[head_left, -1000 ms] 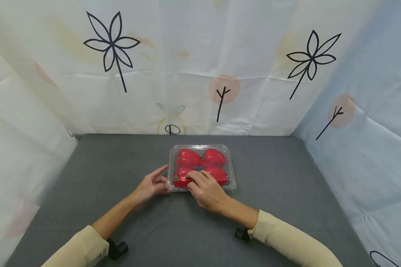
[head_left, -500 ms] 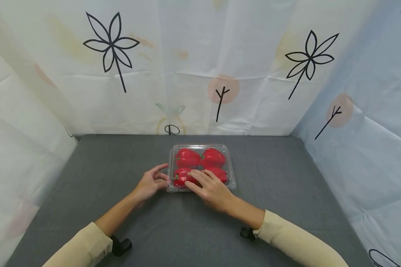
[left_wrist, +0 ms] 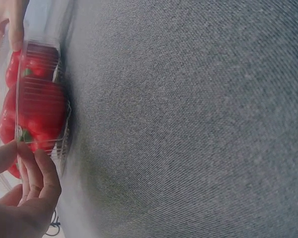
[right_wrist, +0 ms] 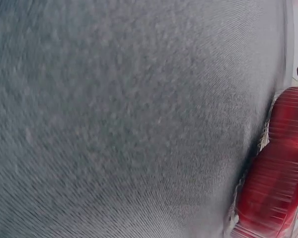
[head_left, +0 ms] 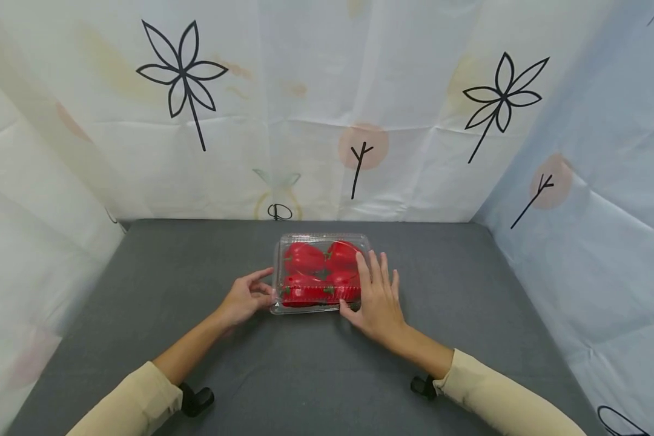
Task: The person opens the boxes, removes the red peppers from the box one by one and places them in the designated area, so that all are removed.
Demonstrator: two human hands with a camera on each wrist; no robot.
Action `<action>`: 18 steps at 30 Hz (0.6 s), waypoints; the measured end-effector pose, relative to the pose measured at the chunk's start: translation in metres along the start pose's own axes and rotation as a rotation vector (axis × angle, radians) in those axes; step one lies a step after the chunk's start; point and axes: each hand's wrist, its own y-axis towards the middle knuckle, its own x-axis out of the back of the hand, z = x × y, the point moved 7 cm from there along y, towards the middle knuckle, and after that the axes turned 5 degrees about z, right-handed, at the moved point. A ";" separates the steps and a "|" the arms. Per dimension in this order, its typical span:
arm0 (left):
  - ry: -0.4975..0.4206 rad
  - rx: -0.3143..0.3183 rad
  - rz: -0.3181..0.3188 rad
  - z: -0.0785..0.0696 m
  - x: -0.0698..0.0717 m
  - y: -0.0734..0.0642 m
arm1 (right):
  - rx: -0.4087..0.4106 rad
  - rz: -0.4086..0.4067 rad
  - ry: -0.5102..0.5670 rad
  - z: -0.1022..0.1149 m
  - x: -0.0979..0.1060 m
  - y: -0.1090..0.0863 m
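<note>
On grey cloth (head_left: pixel 305 375) — clear ribbed box (head_left: pixel 324 237); glossy red peppers (head_left: pixel 304 257)

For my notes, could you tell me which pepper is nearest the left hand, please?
The front left pepper, just beside the left hand; the back left pepper sits farther off, the two right peppers farthest.

R grip (head_left: pixel 378 303) hides pt of box (head_left: pixel 305 310) | R-wrist: peppers (right_wrist: pixel 269 193) blurry, cut | L-wrist: L grip (left_wrist: pixel 34 203) cut

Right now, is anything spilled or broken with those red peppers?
Nothing stands out: all four red peppers sit inside the clear box, none spilled, no cracks showing. I can't tell if it's fully shut.
</note>
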 end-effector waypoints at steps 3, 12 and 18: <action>0.014 -0.010 0.004 -0.003 -0.003 -0.001 | -0.126 0.051 0.052 -0.009 -0.001 -0.004; 0.028 -0.009 0.014 -0.006 -0.004 -0.002 | -0.234 0.089 0.145 -0.021 -0.007 -0.010; 0.001 0.007 0.011 -0.004 0.000 0.000 | -0.139 0.033 0.093 -0.019 -0.003 -0.008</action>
